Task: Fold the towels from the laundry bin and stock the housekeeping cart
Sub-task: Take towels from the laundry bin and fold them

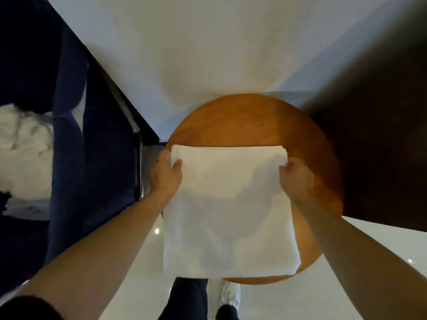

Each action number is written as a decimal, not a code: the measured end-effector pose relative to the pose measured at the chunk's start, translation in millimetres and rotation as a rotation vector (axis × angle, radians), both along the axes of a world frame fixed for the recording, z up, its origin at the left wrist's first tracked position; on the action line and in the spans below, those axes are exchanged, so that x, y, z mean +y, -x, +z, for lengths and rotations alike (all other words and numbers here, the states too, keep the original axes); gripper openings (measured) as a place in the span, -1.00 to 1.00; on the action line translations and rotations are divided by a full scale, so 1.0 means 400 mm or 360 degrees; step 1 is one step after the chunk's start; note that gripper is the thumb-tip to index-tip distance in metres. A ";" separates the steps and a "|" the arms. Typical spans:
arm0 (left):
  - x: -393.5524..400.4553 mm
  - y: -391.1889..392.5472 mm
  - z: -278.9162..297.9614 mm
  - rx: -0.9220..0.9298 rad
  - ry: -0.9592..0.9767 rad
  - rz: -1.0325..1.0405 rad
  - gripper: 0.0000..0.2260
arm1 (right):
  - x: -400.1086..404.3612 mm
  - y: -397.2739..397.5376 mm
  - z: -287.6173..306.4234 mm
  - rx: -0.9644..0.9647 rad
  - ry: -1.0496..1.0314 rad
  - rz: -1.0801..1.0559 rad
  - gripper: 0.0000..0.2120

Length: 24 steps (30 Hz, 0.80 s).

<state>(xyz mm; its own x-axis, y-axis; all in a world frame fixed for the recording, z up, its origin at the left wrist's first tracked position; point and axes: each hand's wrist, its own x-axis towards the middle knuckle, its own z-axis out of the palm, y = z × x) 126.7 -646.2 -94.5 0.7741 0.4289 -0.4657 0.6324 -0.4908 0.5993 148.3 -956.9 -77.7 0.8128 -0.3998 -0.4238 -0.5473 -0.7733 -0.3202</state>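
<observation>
Clearly the white towel (228, 211) was partway through folding: it lay as a rectangle on the round wooden bench (254, 121), its near edge hanging just past the bench's front rim. The far edge showed stacked layers, so at least 1 fold was in.

Both hands gripped the towel near its 2 far corners. The left hand (165, 174) was closed on the left edge, thumb on top of the cloth and the other digits tucked beneath. The right hand (297, 179) pinched the right edge in the same way, thumb over, the rest hidden under the cloth.

To the left stood a dark blue laundry bin (92, 158) with a heap of crumpled white towels (23, 153) inside; it looked as if several remained to be done. No cart could be made out from this view.

Judging by the grip, the step in hand was another fold, probably bringing the far edge toward the near one. To do it well, both corners should lift together and travel level, so the layers do not slide apart. The far edge ought to land square on the near edge, corners matched, before the hands let go. Since the near edge overhung the rim, drawing the towel fully onto the bench first would help. A flat palm swept outward afterward should press out trapped air and creases.
</observation>
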 end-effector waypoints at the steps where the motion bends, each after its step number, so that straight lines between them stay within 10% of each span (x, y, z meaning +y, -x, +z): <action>1: -0.007 0.038 -0.026 -0.0036 -0.0138 -0.0183 -0.59 | 0.003 0.046 -0.032 -0.0011 0.0057 0.0142 -0.58; 8: -0.073 0.337 -0.112 -0.0051 -0.0679 -0.1268 -0.41 | 0.094 0.385 -0.097 -0.0068 0.0166 0.0739 -0.40; 24: -0.135 0.038 -0.202 -0.0094 -0.0872 -0.1287 -0.34 | 0.052 0.078 -0.236 -0.0021 0.0550 0.0850 -0.29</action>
<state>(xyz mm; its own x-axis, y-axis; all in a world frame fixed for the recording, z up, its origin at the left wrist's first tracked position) 111.4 -700.3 -175.3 0.9455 -0.0958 -0.3113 -0.0407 -0.9830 0.1788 117.1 -936.2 -172.1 0.9421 -0.0497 -0.3316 -0.0553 -0.9984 -0.0075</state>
